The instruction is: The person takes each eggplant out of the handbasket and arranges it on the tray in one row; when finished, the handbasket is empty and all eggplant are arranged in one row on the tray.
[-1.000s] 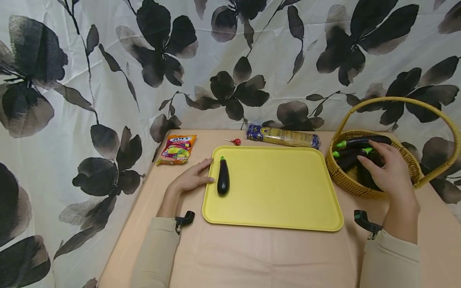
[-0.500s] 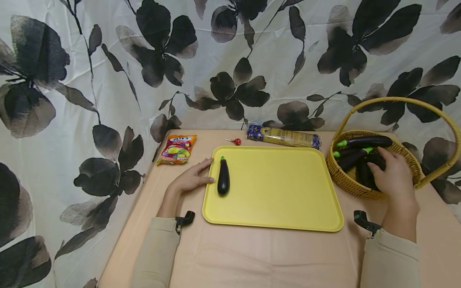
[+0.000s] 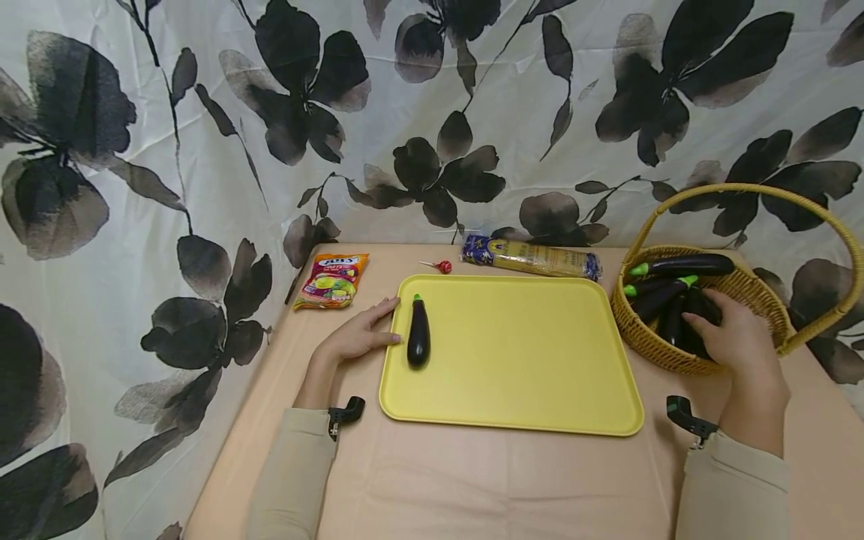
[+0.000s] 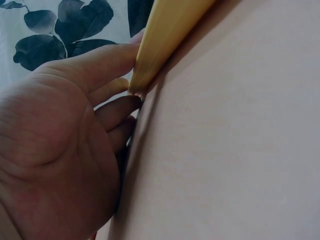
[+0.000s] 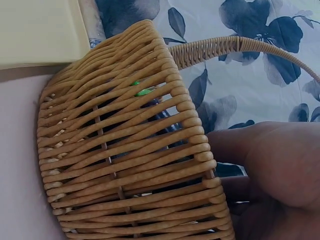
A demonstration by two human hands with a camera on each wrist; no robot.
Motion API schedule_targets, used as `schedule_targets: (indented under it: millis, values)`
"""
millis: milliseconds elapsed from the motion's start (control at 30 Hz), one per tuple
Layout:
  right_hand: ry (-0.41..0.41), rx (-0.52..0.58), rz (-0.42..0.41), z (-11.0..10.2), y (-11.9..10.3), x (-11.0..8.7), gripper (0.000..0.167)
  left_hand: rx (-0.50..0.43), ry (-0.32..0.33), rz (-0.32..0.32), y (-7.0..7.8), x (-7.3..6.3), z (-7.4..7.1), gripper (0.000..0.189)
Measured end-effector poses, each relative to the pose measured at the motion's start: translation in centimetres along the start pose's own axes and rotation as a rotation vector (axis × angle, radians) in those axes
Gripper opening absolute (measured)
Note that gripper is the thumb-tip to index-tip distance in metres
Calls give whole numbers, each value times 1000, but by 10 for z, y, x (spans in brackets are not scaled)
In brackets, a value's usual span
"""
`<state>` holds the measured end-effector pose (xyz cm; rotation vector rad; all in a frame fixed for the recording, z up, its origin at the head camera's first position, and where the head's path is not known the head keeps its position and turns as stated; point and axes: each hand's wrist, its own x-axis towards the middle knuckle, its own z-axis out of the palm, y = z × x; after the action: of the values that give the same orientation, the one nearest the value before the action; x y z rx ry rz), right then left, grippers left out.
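Eggplants [image 3: 671, 323] shifted, in basket [image 3: 661, 354], just beside right hand [image 3: 741, 337]

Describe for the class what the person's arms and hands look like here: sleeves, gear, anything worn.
The left sleeve and right sleeve are long, plain and light beige. The left hand and right hand wear no visible gloves. Each wrist carries a black, curved, hook-like device, the left device and right device. No cables show.

Left hand [image 3: 354, 337] sits left of center, thumb spread from loosely straight fingers — right hand [image 3: 739, 337] dips in at the right, most fingertips hidden, both arms [image 3: 293, 469] coming up from the bottom edge.
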<state>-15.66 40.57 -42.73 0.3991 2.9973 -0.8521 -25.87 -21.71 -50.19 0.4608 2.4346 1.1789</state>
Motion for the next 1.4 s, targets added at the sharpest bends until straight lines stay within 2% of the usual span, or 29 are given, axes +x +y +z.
schedule_targets:
  millis: [300,500,700,900,1033,1200,1400]
  values:
    - [-75,0,28,0,2,1,77,-4,-1,3,-1,-1,0,86]
    - [-137,-37,6,-2,6,2,80,-7,-4,-5,1,-2,0,86]
    - [-170,-17,-19,-1,8,5,74,-5,-2,-6,1,-1,0,85]
    - [-185,41,5,-3,9,2,71,-5,1,-7,0,-1,1,85]
    - [-161,98,17,-6,10,0,69,-2,1,-9,0,-1,1,85]
    - [-90,167,30,-12,12,-4,66,-2,2,-5,0,-1,0,85]
    - [-65,251,-24,-11,5,-7,62,-12,5,-7,0,-2,0,84]
